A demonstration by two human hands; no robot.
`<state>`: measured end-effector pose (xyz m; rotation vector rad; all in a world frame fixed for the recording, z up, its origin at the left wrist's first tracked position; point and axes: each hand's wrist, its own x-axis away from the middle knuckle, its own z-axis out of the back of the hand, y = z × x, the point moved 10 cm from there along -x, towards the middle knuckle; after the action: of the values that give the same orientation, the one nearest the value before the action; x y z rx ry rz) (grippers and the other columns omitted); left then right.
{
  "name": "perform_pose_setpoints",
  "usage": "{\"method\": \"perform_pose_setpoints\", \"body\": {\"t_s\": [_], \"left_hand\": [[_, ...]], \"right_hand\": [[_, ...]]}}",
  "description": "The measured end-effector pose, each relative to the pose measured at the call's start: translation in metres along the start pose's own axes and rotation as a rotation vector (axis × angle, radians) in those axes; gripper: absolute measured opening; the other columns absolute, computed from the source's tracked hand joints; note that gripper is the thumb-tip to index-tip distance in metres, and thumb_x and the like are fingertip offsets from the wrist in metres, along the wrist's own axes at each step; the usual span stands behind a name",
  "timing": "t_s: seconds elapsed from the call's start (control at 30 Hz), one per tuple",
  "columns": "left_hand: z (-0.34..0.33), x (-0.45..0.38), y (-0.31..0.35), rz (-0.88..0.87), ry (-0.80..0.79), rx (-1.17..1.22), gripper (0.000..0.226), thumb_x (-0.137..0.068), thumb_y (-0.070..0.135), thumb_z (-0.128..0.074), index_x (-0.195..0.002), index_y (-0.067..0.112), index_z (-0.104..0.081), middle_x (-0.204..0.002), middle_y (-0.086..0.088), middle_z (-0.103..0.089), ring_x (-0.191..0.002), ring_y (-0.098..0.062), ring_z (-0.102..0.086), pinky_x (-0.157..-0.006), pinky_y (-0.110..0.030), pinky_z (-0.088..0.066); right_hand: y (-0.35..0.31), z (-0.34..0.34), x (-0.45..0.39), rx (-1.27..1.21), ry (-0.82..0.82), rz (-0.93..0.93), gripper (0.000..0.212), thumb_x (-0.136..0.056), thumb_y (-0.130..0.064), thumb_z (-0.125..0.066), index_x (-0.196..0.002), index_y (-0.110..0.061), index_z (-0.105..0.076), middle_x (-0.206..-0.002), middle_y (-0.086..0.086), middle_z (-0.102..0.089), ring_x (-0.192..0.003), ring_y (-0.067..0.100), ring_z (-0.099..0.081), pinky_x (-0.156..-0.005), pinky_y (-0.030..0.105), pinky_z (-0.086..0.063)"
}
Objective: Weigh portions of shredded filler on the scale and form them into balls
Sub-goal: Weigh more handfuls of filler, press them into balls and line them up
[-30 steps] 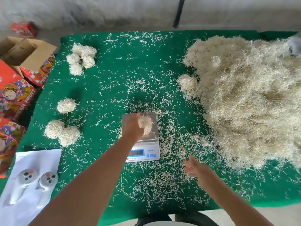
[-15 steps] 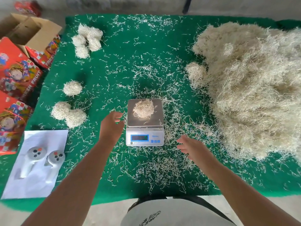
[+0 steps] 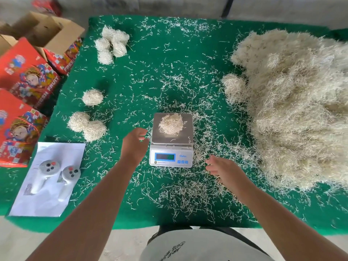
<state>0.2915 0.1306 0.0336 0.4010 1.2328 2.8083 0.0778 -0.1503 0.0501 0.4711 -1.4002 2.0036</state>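
Both hands' fingers point(image 3: 142, 133) loosely open, empty, flanking scale point(image 3: 171, 146).

Packing workshop: filler heap point(image 3: 293, 110), scale point(image 3: 171, 146), printed fruit cartons point(image 3: 28, 76), concrete wall.

one head view looks steeply down, close above green table point(image 3: 143, 76).

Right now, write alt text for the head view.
A clump of shredded filler sits on a small scale on a green table, both empty hands hovering beside it. Finished balls lie left, a big filler heap right.
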Motion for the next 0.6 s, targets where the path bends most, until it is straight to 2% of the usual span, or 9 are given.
{"method": "perform_pose_setpoints", "body": {"t_s": [0.1, 0.17, 0.23, 0.33, 0.43, 0.53, 0.6], "left_hand": [[-0.003, -0.002, 0.006, -0.001, -0.001, -0.004, 0.034, -0.097, 0.012, -0.068, -0.131, 0.013, -0.065, -0.126, 0.000, -0.071, -0.112, -0.011, -0.064, -0.098, -0.026, -0.044], [-0.006, -0.003, 0.010, -0.001, -0.010, 0.001, 0.037, -0.096, 0.013, -0.070, -0.132, 0.013, -0.064, -0.127, -0.001, -0.070, -0.117, -0.015, -0.064, -0.098, -0.027, -0.043], [-0.012, -0.006, 0.016, -0.008, -0.025, -0.009, 0.048, -0.093, 0.017, -0.075, -0.138, 0.014, -0.058, -0.134, -0.003, -0.066, -0.125, -0.019, -0.062, -0.103, -0.031, -0.044], [-0.024, -0.012, 0.029, -0.038, -0.065, -0.071, 0.080, -0.087, 0.027, -0.082, -0.154, 0.018, -0.039, -0.153, -0.005, -0.048, -0.140, -0.024, -0.047, -0.118, -0.043, -0.036], [-0.038, -0.023, 0.045, -0.098, -0.099, -0.079, 0.099, -0.084, 0.029, -0.085, -0.161, 0.023, -0.024, -0.163, -0.006, -0.029, -0.151, -0.027, -0.029, -0.124, -0.046, -0.024], [-0.062, -0.040, 0.061, -0.141, -0.184, -0.164, 0.111, -0.083, 0.030, -0.086, -0.165, 0.033, -0.012, -0.172, -0.004, -0.008, -0.159, -0.035, -0.008, -0.125, -0.059, -0.018], [-0.079, -0.051, 0.072, -0.188, -0.239, -0.254, 0.116, -0.081, 0.031, -0.087, -0.165, 0.039, -0.008, -0.174, -0.005, -0.002, -0.160, -0.036, -0.002, -0.123, -0.063, -0.019]], "right_hand": [[0.002, 0.001, 0.004, 0.016, -0.006, -0.014, 0.090, -0.064, -0.090, -0.041, -0.116, -0.024, -0.073, -0.114, 0.000, -0.076, -0.111, 0.022, -0.070, -0.103, 0.040, -0.051], [0.003, 0.006, 0.004, 0.027, 0.024, -0.030, 0.072, -0.083, -0.081, -0.050, -0.115, -0.022, -0.074, -0.113, 0.001, -0.076, -0.111, 0.023, -0.070, -0.103, 0.042, -0.052], [0.008, 0.008, 0.004, 0.121, 0.035, -0.043, 0.043, -0.107, -0.051, -0.050, -0.122, -0.017, -0.071, -0.118, 0.003, -0.075, -0.113, 0.023, -0.070, -0.104, 0.042, -0.053], [0.004, 0.010, 0.009, 0.316, 0.062, 0.012, 0.031, -0.111, -0.020, -0.047, -0.139, -0.011, -0.057, -0.129, 0.006, -0.070, -0.117, 0.014, -0.068, -0.104, 0.029, -0.053], [0.010, 0.012, 0.012, 0.361, 0.055, -0.005, 0.033, -0.110, -0.020, -0.049, -0.140, -0.011, -0.056, -0.131, 0.006, -0.069, -0.118, 0.014, -0.067, -0.107, 0.027, -0.050], [0.019, 0.011, 0.018, 0.383, 0.052, -0.048, 0.034, -0.111, -0.021, -0.047, -0.142, -0.012, -0.056, -0.134, 0.006, -0.068, -0.121, 0.014, -0.066, -0.107, 0.026, -0.049], [0.022, 0.006, 0.022, 0.295, 0.045, -0.061, 0.033, -0.111, -0.029, -0.048, -0.135, -0.012, -0.063, -0.131, 0.005, -0.070, -0.121, 0.018, -0.066, -0.109, 0.034, -0.050]]}}
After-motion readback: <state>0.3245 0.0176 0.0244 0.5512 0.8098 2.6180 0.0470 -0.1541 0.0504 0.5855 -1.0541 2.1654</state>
